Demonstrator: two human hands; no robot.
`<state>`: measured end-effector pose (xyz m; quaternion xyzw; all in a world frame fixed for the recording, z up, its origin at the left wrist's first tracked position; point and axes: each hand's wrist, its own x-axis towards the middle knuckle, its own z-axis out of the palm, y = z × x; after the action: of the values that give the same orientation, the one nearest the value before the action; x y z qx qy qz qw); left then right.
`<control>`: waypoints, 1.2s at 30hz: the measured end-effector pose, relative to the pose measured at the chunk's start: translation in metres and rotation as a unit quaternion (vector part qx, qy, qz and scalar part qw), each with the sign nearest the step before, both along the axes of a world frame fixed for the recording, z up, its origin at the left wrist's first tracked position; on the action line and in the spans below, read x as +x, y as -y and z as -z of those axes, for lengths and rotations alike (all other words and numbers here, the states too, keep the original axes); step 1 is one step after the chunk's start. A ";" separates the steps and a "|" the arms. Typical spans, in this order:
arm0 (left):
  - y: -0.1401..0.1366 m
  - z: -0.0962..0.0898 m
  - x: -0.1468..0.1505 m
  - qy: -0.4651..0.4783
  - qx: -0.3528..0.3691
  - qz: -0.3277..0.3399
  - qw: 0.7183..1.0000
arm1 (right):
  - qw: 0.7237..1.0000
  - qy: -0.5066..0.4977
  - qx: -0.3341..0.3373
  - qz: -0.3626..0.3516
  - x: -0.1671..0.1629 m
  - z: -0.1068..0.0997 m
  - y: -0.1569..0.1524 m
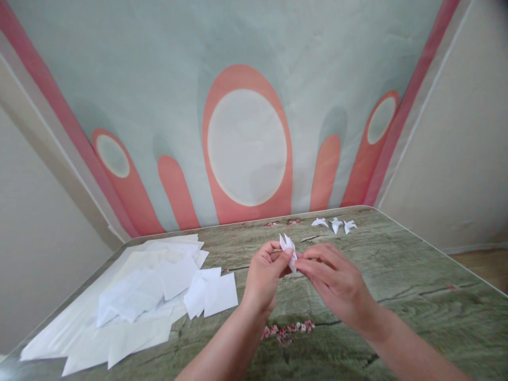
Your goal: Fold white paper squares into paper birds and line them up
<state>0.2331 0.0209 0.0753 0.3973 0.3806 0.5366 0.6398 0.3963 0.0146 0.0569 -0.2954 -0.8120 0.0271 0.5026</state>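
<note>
Between my hands, above the table, is a small piece of folded white paper (288, 244) with two narrow points sticking up. My left hand (266, 275) is closed on it, the thumb pressed across its front. From the other side my right hand (337, 280) pinches its lower right edge between thumb and fingertips. Part of the paper's lower half is hidden behind the fingers. Three small folded paper birds (335, 225) lie in a row near the table's far edge, beyond my right hand.
A wide heap of white paper sheets (138, 338) covers the table's left side. Smaller square sheets (220, 295) lie at its right, close to my left forearm. The wood-patterned table (416, 286) has printed flowers and meets a patterned backdrop (246, 211) at the back.
</note>
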 end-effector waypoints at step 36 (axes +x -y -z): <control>0.007 0.002 0.005 -0.032 0.005 0.122 0.992 | 0.877 -0.182 -0.436 -0.088 0.015 -0.016 -0.006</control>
<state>0.2381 0.0140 0.0734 0.4613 0.3470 0.4436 0.6856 0.4116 0.0202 0.0729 -0.4022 -0.6349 0.4753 0.4574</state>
